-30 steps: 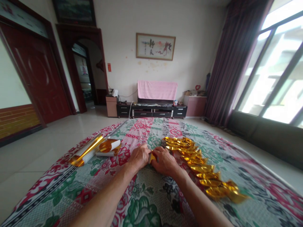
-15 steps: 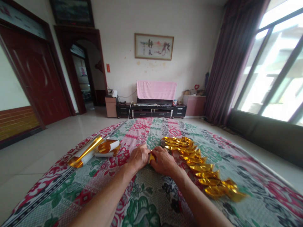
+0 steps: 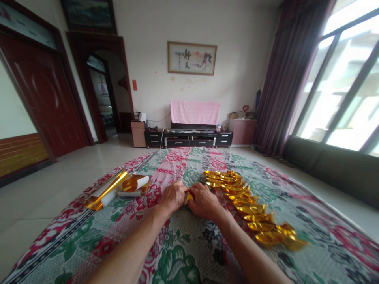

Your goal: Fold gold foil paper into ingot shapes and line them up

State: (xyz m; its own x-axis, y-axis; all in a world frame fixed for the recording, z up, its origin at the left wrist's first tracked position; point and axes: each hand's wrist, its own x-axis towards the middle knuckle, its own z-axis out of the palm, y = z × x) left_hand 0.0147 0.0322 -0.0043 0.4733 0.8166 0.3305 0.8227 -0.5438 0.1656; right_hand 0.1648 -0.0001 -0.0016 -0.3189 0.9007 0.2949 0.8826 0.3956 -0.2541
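Observation:
My left hand and my right hand meet over the middle of the patterned cloth. Between their fingertips is a small piece of gold foil paper, mostly covered by the fingers. Both hands are closed on it, the left from its left side and the right from its right. To the right of my right hand, folded gold foil paper ingots lie in a slanting row. Off to the left of my left hand rest loosely curled gold foil sheets with white backs.
A floral cloth covers the surface in front of me. Beyond it stands a low black TV cabinet, with a pink cloth draped above. A window and purple curtain are at right; a red door is at left.
Hardly anything differs. Both hands keep their places on the foil paper, with only slight finger movement, and the view shifts a little.

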